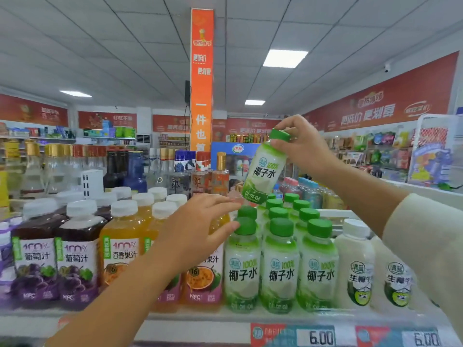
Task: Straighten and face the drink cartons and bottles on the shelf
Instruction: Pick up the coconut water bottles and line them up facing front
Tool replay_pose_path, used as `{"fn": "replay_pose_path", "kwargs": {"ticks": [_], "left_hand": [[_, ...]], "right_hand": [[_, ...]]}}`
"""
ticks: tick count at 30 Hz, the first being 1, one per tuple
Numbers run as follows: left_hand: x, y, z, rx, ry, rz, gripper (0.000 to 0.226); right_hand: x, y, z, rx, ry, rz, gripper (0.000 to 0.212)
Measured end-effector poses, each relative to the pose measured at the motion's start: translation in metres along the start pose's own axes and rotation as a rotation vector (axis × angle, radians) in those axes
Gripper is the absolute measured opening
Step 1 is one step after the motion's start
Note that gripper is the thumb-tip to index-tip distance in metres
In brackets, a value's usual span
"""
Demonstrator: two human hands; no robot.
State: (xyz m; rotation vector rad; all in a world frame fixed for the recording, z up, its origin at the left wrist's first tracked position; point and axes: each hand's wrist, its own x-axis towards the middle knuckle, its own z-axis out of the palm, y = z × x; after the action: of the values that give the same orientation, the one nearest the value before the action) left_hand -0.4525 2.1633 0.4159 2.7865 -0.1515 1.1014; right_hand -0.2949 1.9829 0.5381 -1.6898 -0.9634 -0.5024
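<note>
- Shop aisles filled the background under a tiled ceiling, with an orange pillar (201, 78) rising at centre and red banners along the walls.
- Along the near edge ran the shelf (200, 319), its front strip carrying price tags (320, 336) that read 6.00.
- On the shelf's left stood grape juice bottles (77, 259) with white caps, and next to them passion fruit juice bottles (122, 251), labels facing forward.
- To the right of these stood the coconut water bottles (279, 266) with green caps, upright in rows running back, the front three showing their labels.
- Further right were white-capped bottles (355, 266) of a pale drink.
- Behind the juices stood a row of glass liquor bottles (200, 176).
- The right hand (300, 146), its arm in a cream sleeve (426, 241), was raised above the green-capped rows with the wrist bent down.
- Its fingertips pinched the green cap of a lifted coconut water bottle (264, 171), which hung tilted, base towards the left and clear of the caps below.
- The left hand (200, 229) reached forward from the lower left on a bare forearm, palm down, fingers loosely extended and gripping nothing.
- Its thumb lay against the cap of the front-left coconut water bottle (243, 266), while the fingers stretched over the passion fruit bottles, just under the lifted bottle's base.
</note>
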Motion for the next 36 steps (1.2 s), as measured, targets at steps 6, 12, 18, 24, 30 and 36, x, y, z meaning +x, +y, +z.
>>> {"fn": "replay_pose_path", "kwargs": {"ticks": [6, 12, 18, 24, 30, 36], "left_hand": [[0.001, -0.005, 0.008, 0.047, 0.057, -0.02, 0.055], [0.0, -0.007, 0.01, 0.036, 0.089, -0.04, 0.051], [0.001, -0.008, 0.01, 0.043, 0.099, -0.03, 0.048], [0.001, -0.009, 0.011, 0.033, 0.118, -0.028, 0.047], [0.0, -0.008, 0.013, 0.008, 0.143, -0.033, 0.043], [0.0, -0.007, 0.009, 0.005, 0.109, -0.045, 0.047]], "right_hand": [[0.005, 0.038, 0.032, -0.083, -0.152, 0.1, 0.022], [0.002, 0.061, 0.056, -0.154, -0.359, 0.188, 0.026], [0.006, 0.064, 0.066, -0.234, -0.564, 0.207, 0.028], [0.006, 0.077, 0.068, -0.337, -0.655, 0.161, 0.023], [0.008, 0.07, 0.063, -0.444, -0.797, 0.117, 0.023], [-0.012, 0.017, 0.016, -0.46, -0.655, -0.043, 0.02]]}}
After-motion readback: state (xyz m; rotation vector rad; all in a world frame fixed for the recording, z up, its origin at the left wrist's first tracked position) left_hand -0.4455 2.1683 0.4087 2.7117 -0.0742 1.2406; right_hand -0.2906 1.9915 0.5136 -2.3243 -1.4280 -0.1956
